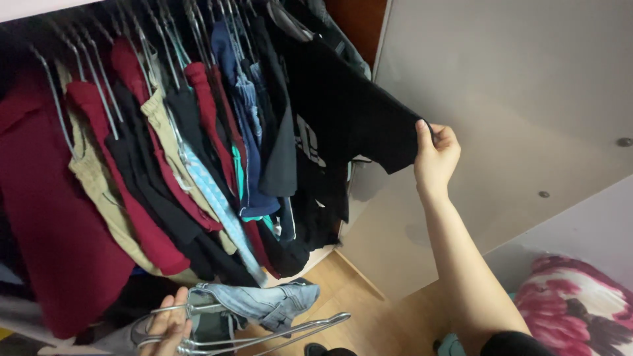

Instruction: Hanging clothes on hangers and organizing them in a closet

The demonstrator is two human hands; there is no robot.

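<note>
- Far left I see a dark red garment [46, 224] hanging on a metal hanger, with beige trousers [99, 184] just beside it.
- My left hand [166, 327] sits low at the bottom edge, its grip closed on a bunch of bare metal hangers [264, 334] that stick out to the right.
- Jeans [260, 304] hang just behind those hangers, touching them.
- Above, the rail is packed with clothes: black, red, a light blue patterned piece [211, 198] and a navy top [247, 132].
- A black shirt [349, 112] is pulled out to the right from the row.
- My right hand [435, 157] is raised, its grip pinched shut on the shirt's hem.
- Behind it stands a pale wardrobe door [514, 99].
- At bottom right lies pink floral bedding [573, 303], over a wooden floor [356, 303].
</note>
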